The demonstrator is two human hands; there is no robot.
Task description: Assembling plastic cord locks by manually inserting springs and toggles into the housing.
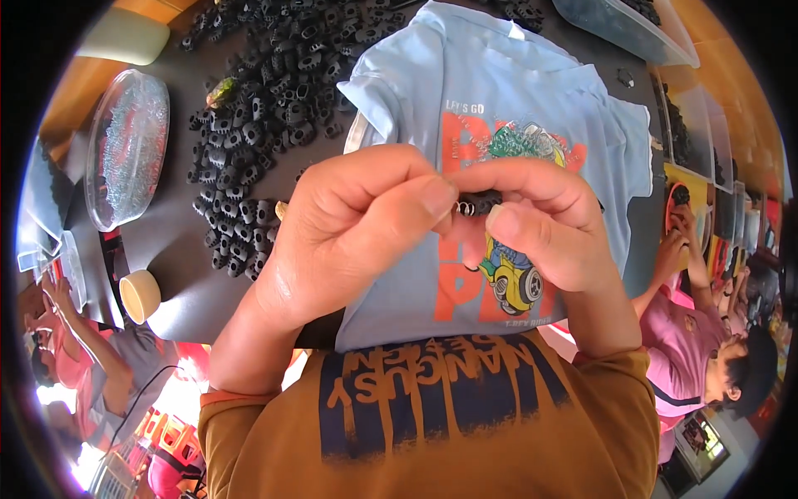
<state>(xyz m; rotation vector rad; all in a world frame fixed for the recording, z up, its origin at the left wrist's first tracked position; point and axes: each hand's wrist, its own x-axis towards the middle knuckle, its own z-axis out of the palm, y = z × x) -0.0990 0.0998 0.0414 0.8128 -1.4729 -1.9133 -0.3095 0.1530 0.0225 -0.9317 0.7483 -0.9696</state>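
Observation:
Both hands meet over a light blue T-shirt (pixel 407 108) spread on the table. My right hand (pixel 553 220) pinches a small black plastic part (pixel 480 202) between thumb and fingers. Against the left end of that part, a tiny shiny metal coil (pixel 464 208) shows. My left hand (pixel 357 224) is closed, its thumb and forefinger pressed together right at the coil's end; what lies between those fingertips is hidden. Beyond my left hand spreads a large heap of similar black parts (pixel 283 91).
An oval clear tub (pixel 101 166) of small silvery pieces stands at the left, near a small yellowish cup (pixel 140 296). Clear bins (pixel 632 33) sit at the far right. Co-workers sit at both sides, one in a pink shirt (pixel 686 349) at the right.

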